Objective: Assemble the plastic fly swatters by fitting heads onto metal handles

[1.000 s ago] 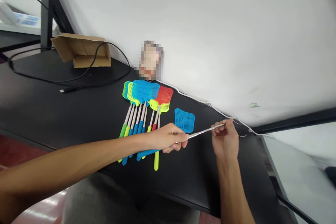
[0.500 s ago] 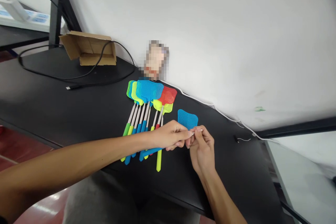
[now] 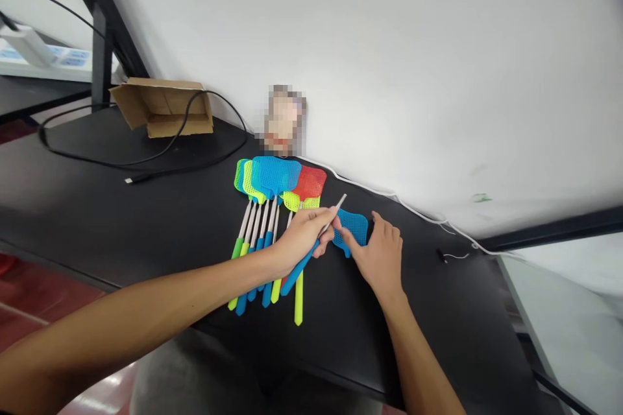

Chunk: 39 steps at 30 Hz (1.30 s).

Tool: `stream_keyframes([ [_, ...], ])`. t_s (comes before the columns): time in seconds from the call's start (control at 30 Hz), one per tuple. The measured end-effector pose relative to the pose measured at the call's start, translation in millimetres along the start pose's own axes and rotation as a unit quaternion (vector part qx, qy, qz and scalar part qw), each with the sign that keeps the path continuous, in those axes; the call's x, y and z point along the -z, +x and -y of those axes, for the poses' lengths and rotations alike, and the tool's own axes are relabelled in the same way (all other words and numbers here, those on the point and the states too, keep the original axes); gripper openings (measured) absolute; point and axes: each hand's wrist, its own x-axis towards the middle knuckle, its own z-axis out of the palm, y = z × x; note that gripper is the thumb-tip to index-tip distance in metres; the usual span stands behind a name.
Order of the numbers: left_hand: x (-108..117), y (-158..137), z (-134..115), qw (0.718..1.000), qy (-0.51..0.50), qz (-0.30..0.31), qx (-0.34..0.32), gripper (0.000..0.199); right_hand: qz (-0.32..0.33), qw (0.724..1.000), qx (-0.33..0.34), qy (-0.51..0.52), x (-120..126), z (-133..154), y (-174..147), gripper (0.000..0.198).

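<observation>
My left hand [image 3: 298, 241] is closed round a fly swatter handle [image 3: 299, 269], a blue grip with a thin metal rod whose bare tip points up and to the right. No paddle is on that rod. A loose blue swatter head [image 3: 354, 227] lies on the table just right of it. Over this head my right hand [image 3: 383, 258] is spread, thumb across its near side and fingers beyond its right edge; whether they touch it I cannot tell. Left of both hands, several fly swatters [image 3: 276, 174] lie overlapped in a row, some handles hidden behind my left hand.
An open cardboard box [image 3: 180, 124] stands at the back left of the black table [image 3: 195, 220], with a black cable [image 3: 97, 162] looped before it. A blurred-out packet [image 3: 285, 120] leans on the white wall. A white cable [image 3: 360, 187] follows the wall; a small black connector [image 3: 442, 255] lies right.
My hands have come apart. The left now holds the handle with its rod tip raised toward the wall; the right has opened over the blue swatter head. The view has tilted slightly.
</observation>
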Motion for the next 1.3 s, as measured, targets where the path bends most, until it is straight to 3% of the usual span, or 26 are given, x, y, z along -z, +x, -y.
stream_keyframes([
  [0.13, 0, 0, -2, 1.0, 0.023, 0.002, 0.005, 0.039, 0.068, 0.997, -0.022, -0.033, -6, 4, 5, 0.107],
  [0.27, -4, -6, -4, 0.996, 0.071, 0.039, 0.032, 0.038, 0.104, 0.978, -0.073, 0.163, -2, -17, 9, 0.082],
  [0.33, -5, -8, -6, 0.993, 0.096, 0.053, 0.04, 0.037, 0.097, 0.946, -0.103, 0.292, 1, -32, 10, 0.062],
  [0.43, -6, -8, -11, 0.988, 0.127, 0.072, 0.049, 0.036, 0.076, 0.899, -0.142, 0.406, 12, -45, 11, 0.043],
  [0.5, -6, -8, -13, 0.986, 0.139, 0.074, 0.053, 0.034, 0.047, 0.846, -0.198, 0.493, 22, -46, 11, 0.039],
  [0.57, -6, -8, -15, 0.985, 0.148, 0.074, 0.054, 0.031, 0.014, 0.775, -0.227, 0.59, 32, -43, 12, 0.038],
  [0.63, -7, -8, -15, 0.982, 0.16, 0.082, 0.054, 0.029, -0.003, 0.716, -0.213, 0.664, 40, -38, 13, 0.038],
  [0.7, -9, -9, -15, 0.978, 0.178, 0.095, 0.055, 0.028, 0.005, 0.69, -0.186, 0.7, 46, -32, 13, 0.036],
  [0.83, -13, -11, -14, 0.971, 0.206, 0.111, 0.047, 0.027, 0.038, 0.692, -0.15, 0.705, 46, -24, 11, 0.029],
  [1.03, -14, -11, -13, 0.968, 0.231, 0.092, 0.027, 0.026, 0.042, 0.67, -0.136, 0.729, 46, -19, 7, 0.024],
  [1.3, -14, -13, -13, 0.956, 0.276, 0.097, 0.003, 0.029, 0.044, 0.68, -0.125, 0.721, 50, -19, 7, 0.025],
])
